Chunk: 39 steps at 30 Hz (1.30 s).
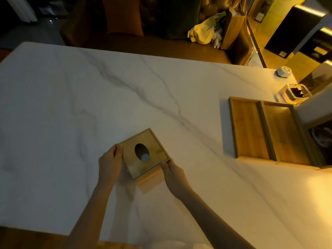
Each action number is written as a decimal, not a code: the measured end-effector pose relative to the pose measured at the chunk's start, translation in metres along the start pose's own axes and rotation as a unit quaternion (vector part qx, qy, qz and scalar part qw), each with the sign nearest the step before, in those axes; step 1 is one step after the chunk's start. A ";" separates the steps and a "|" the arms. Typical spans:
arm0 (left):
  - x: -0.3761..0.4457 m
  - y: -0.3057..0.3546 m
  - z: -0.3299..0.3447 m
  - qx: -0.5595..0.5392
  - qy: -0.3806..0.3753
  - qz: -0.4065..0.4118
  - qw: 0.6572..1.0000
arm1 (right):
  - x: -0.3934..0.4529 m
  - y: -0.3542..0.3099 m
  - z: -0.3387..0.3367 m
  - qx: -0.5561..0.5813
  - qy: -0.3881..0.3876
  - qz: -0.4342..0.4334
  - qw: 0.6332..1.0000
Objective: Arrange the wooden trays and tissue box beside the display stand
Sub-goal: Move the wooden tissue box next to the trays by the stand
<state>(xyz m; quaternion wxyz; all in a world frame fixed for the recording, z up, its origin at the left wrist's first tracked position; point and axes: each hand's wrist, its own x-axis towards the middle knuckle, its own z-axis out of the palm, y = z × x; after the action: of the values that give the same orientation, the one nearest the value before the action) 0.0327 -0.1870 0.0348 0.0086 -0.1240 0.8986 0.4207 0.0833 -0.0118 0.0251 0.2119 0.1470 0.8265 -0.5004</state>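
Both hands clamp the tissue box [145, 155] from opposite sides, low and left of centre in the frame: left hand [110, 161] flat against its left wall with fingers curled over the top edge, right hand [173, 172] pinching the lower right corner. The box sits on the marble table [89, 105], turned at an angle, oval slot up with a bit of white tissue showing. Rigid wood, probably light for its size and mostly hollow; smooth faces may slip, so the side walls are the sound place to hold (the top panel looks like a separate sliding lid, judging by the seam, and should not bear the lift). Two wooden trays [265, 132] lie touching side by side at middle right, shallow, stiff, easily taken by the rims. The display stand [316, 112] is cut off by the right edge; its shape and contents are unclear. A glass jar [294, 94] behind the trays holds something dark, not identifiable. The background in the upper frame is dim and blurred.
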 end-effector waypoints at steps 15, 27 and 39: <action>-0.054 0.102 0.082 -0.020 -0.074 0.144 0.987 | -0.043 0.058 -0.141 0.039 0.202 -0.061 0.977; -0.136 0.198 0.217 -0.076 -0.205 0.218 0.951 | -0.122 0.158 -0.256 0.082 0.344 0.029 0.935; -0.198 0.240 0.322 -0.067 -0.275 0.284 0.916 | -0.165 0.253 -0.296 0.176 0.427 0.087 0.883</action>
<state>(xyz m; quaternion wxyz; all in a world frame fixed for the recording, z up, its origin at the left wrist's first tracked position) 0.1407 0.2475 0.0317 0.1271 0.2561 0.8282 0.4820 0.2810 0.3618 0.0350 -0.1478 0.4528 0.7191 -0.5061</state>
